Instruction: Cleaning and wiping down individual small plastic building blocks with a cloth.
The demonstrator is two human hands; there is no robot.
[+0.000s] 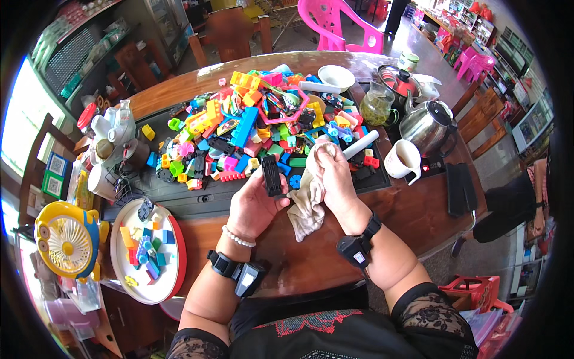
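My left hand [253, 204] grips a black toy car [271, 176], its underside turned up towards me. In my right hand [334, 179] is a crumpled, stained cream cloth [307, 211]; its loose end hangs towards the table edge, close to the car. Just beyond both hands spreads a large heap of colourful plastic toy blocks [245, 128] mixed with small toy vehicles, on a black tea tray [188, 204]. To the left, a round white tray with a red rim [179, 264] holds several blocks and a small toy car [145, 209].
At the right stand a steel kettle [423, 125], a glass pitcher [374, 105] and a white mug [399, 164] with brown liquid. A white bowl [336, 77] sits behind the heap. A yellow toy-shaped fan [67, 242] is at far left. Another person's arm [538, 220] shows at far right.
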